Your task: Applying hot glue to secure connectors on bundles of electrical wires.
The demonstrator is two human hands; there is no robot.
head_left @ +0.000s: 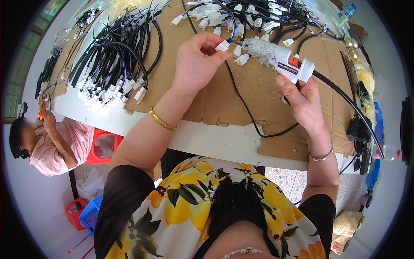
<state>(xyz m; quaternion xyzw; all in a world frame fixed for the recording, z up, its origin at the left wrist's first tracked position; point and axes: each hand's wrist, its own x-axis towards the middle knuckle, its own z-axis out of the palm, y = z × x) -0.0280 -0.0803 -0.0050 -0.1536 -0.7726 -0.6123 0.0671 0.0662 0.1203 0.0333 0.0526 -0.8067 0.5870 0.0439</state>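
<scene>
Two hands engaged: left hand [196, 60] fingers pinch a small white plastic connector [222, 45], presenting it to the white glue gun [280, 58] gripped by the right hand [302, 101] at three o'clock.

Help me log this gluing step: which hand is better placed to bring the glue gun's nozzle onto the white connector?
Right. The right hand grips the glue gun, whose nozzle already points toward the white connector. The left hand is occupied pinching that connector.
</scene>
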